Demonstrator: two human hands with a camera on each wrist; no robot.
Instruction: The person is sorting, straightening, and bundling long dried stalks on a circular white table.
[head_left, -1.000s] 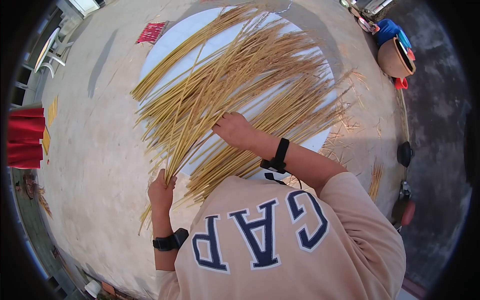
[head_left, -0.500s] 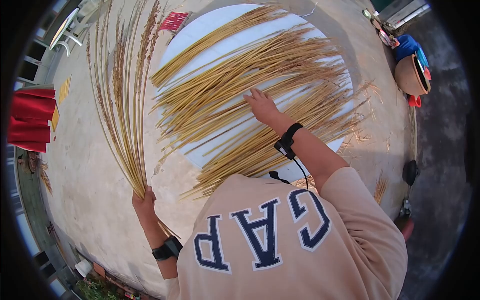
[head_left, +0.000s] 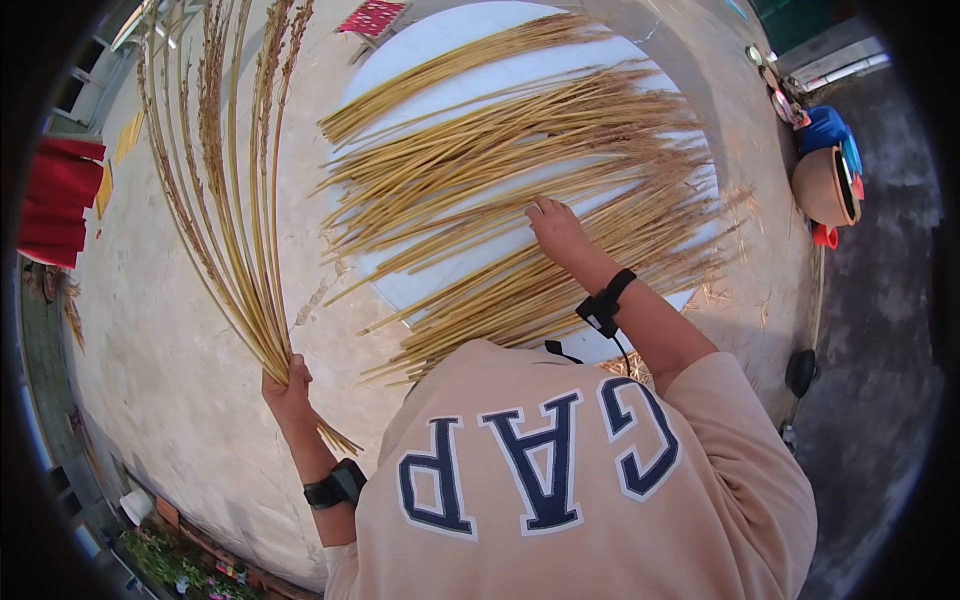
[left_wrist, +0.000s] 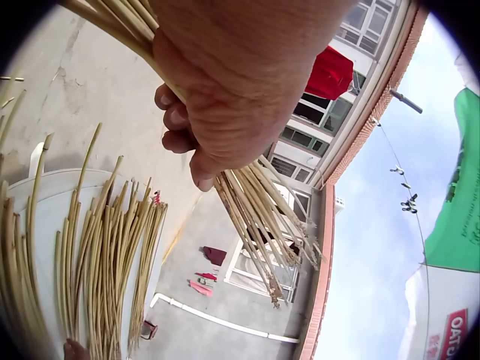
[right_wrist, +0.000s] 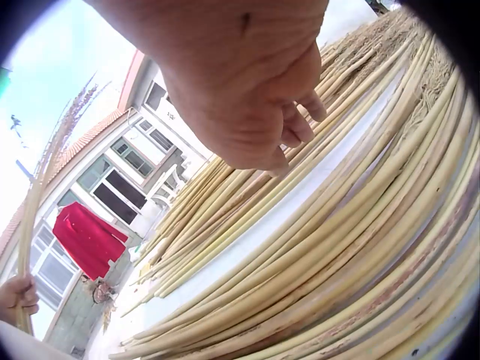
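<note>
My left hand (head_left: 287, 395) grips a bundle of dried stalks (head_left: 255, 290) near their cut ends, left of the round table. Their feathery seed heads (head_left: 213, 90) fan out away from me. In the left wrist view the fingers wrap round the bundle (left_wrist: 255, 217) and the cut ends stick out below the hand. The right hand (head_left: 562, 235) hovers low over the table between two groups of stalks, its fingers loosely bent and holding nothing. Beneath it the right wrist view shows many long stalks (right_wrist: 300, 277) side by side.
The round white table (head_left: 400, 295) carries several groups of stalks, one bunch (head_left: 440, 75) at its far edge and another (head_left: 560, 280) nearest my body. A clay pot (head_left: 823, 187) and blue containers (head_left: 824, 130) stand at right. Red cloth (head_left: 62, 200) hangs at left.
My left hand has drawn the bundle off the pile and out to the left, swinging its heads away from the table. The right hand has shifted right, away from the gathered stalks.
</note>
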